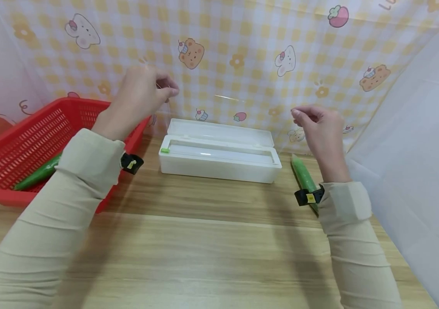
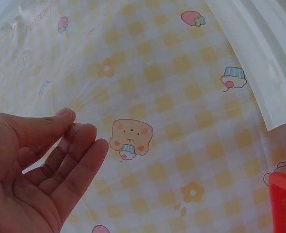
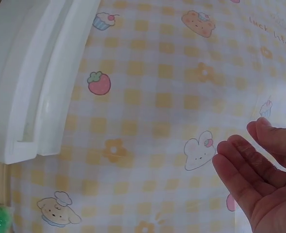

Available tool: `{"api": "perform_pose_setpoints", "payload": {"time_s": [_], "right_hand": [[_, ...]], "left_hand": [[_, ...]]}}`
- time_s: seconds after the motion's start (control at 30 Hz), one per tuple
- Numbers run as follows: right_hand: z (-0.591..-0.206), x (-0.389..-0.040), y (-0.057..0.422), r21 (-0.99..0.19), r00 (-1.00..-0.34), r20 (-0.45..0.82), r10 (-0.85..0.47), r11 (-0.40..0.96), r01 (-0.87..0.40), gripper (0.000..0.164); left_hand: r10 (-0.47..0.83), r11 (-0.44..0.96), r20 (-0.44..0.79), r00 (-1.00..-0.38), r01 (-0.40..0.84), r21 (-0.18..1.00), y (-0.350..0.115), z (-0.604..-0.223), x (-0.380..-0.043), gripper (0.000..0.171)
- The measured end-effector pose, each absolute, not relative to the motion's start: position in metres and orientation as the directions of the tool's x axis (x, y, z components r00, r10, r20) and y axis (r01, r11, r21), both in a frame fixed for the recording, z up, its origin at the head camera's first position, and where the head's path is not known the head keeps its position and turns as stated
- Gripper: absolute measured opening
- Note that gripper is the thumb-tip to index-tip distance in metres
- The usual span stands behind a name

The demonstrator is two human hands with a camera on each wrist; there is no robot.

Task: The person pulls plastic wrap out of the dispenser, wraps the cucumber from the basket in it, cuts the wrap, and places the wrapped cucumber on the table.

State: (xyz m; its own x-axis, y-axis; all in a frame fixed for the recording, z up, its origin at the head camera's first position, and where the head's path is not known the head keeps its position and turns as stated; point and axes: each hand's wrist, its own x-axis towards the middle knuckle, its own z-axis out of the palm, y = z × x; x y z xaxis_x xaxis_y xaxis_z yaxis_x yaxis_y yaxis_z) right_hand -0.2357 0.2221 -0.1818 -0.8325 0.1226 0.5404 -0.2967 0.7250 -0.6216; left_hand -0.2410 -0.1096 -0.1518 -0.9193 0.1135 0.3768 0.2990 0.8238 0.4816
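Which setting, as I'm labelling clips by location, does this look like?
Probably a screened-off tabletop workspace, perhaps arranged for filming: a wood-grain table, a checked cartoon-print backdrop behind it, and white sheeting at right.

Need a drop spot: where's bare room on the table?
Biggest patch: front of table, before the box, between left sleeve and right sleeve. Narrow strips: basket to box, and box to cucumber. Crowded: left, with the basket; right, where cucumber and right sleeve overlap in view. Don't pass between left hand and right hand: clear film seems stretched there.
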Motion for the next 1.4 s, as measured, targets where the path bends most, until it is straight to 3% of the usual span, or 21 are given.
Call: {"api": "perform_pose_setpoints", "payload": {"time_s": [0.5,0.63,1.0,1.23,1.4], "right_hand": [[-0.166,-0.218,0.224,-0.615,-0.822,0.560,0.105,0.718,-0.327,0.027],[-0.166,-0.211,0.226,-0.558,-0.795,0.603,0.061,0.744,-0.366,0.024],[-0.184,-0.170,0.242,-0.269,-0.716,0.666,-0.208,0.828,-0.491,0.015],[-0.206,-0.145,0.255,-0.148,-0.629,0.659,-0.412,0.749,-0.646,0.015],[-0.229,-0.130,0.261,-0.063,-0.604,0.594,-0.532,0.717,-0.694,0.014]], "left_hand": [[0.160,0.802,0.391,-0.906,0.351,0.484,-0.115,-0.138,-0.224,0.023],[0.199,0.799,0.394,-0.897,0.382,0.465,-0.118,-0.136,-0.220,0.022],[0.427,0.796,0.384,-0.819,0.542,0.272,-0.132,-0.145,-0.185,0.011],[0.544,0.718,0.337,-0.769,0.634,0.287,-0.139,-0.167,-0.163,0.009],[0.660,0.652,0.203,-0.723,0.686,0.325,-0.144,-0.193,-0.150,0.008]]}}
